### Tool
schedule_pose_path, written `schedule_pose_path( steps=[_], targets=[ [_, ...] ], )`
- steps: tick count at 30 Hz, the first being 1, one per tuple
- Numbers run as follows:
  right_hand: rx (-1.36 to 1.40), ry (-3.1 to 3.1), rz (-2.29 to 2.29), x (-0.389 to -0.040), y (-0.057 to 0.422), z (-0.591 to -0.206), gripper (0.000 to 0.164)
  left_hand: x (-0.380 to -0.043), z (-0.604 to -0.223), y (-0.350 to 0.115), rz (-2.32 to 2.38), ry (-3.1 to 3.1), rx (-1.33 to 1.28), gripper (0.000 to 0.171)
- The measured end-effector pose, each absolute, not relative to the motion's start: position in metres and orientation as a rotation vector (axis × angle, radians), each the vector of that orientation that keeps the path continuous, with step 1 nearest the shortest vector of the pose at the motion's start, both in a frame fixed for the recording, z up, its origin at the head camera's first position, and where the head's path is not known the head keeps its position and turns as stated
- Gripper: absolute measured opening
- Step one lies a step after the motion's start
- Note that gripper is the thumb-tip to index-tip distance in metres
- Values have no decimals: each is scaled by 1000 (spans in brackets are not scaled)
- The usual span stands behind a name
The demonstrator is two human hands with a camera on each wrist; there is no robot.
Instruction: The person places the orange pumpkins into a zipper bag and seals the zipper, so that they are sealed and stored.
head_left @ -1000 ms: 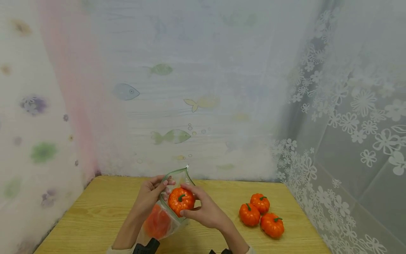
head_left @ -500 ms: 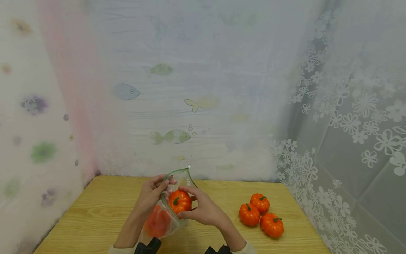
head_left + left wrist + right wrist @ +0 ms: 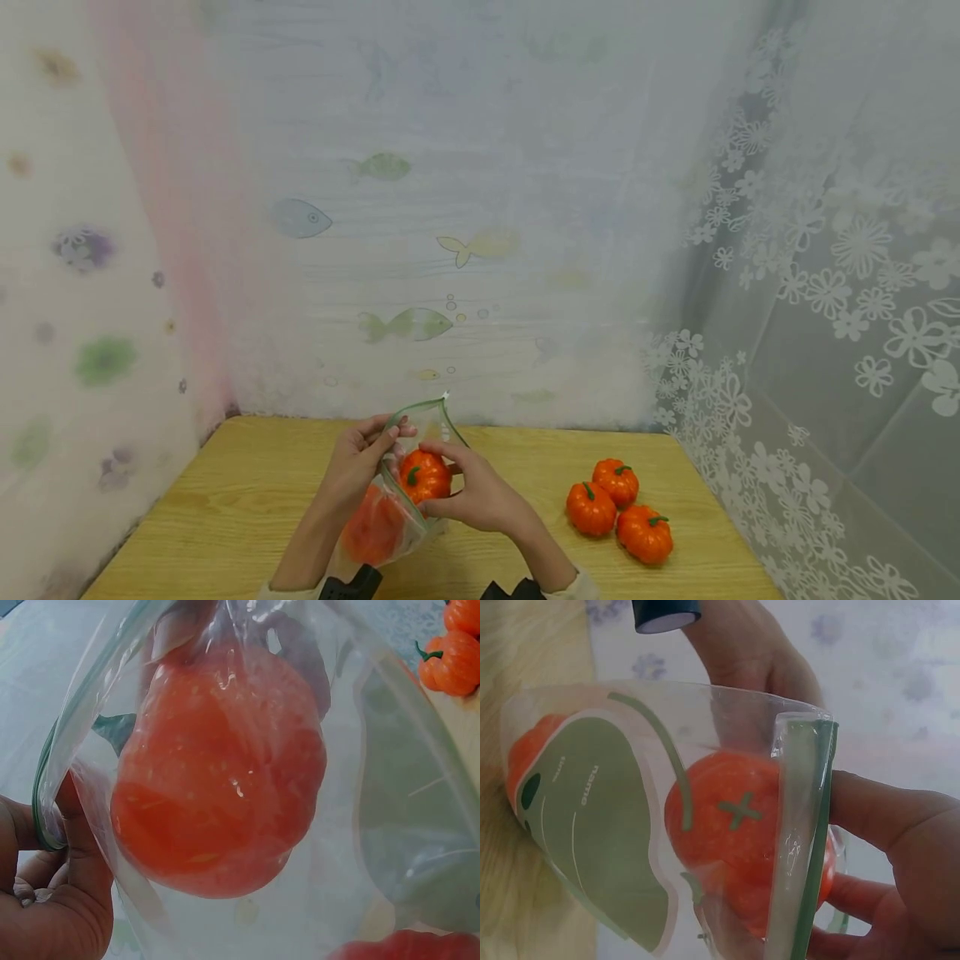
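Observation:
My left hand (image 3: 358, 462) pinches the green-edged rim of a clear zip bag (image 3: 408, 537), holding its mouth apart. An orange toy pumpkin (image 3: 426, 477) with a green stem sits in the bag's mouth, gripped between the thumb and fingers of my right hand (image 3: 483, 492). Lower in the bag lies another orange pumpkin (image 3: 372, 527), blurred by the plastic. The right wrist view shows the bag's green label (image 3: 604, 825) and the gripped pumpkin (image 3: 727, 817) behind the plastic. In the left wrist view the same pumpkin (image 3: 217, 780) hangs inside the bag, close to the left fingers.
Three more orange pumpkins, a back one (image 3: 616, 481), a left one (image 3: 591, 509) and a front one (image 3: 645, 535), stand together on the right of the wooden table (image 3: 247, 483). A patterned curtain (image 3: 480, 208) hangs behind the table's far edge.
My right hand has moved the gripped pumpkin slightly left and deeper into the bag's mouth, its stem turning leftward. My left hand keeps its hold on the rim. The three pumpkins on the right stay put.

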State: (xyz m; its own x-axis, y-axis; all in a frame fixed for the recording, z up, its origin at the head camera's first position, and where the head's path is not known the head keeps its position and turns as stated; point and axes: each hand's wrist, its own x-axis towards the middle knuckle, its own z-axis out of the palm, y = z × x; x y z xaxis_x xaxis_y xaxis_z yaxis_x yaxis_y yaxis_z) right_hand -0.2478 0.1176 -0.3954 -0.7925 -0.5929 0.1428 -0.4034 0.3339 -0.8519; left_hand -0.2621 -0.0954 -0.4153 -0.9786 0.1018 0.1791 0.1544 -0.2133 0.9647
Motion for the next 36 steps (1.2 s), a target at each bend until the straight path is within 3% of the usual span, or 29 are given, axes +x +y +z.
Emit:
schedule_pose_path(
  steps=[10, 21, 36],
  targets=[
    [-894, 2413, -1452, -246, 119, -398, 42, -261, -417, -95, -2384, -1988, -252, 31],
    [-845, 2323, -1604, -238, 121, -395, 34, -258, -416, -96, -2381, -1984, -183, 27],
    [-834, 2277, -2163, -230, 146, -401, 26, -256, -411, -100, -2385, -1935, -173, 24]
  ],
)
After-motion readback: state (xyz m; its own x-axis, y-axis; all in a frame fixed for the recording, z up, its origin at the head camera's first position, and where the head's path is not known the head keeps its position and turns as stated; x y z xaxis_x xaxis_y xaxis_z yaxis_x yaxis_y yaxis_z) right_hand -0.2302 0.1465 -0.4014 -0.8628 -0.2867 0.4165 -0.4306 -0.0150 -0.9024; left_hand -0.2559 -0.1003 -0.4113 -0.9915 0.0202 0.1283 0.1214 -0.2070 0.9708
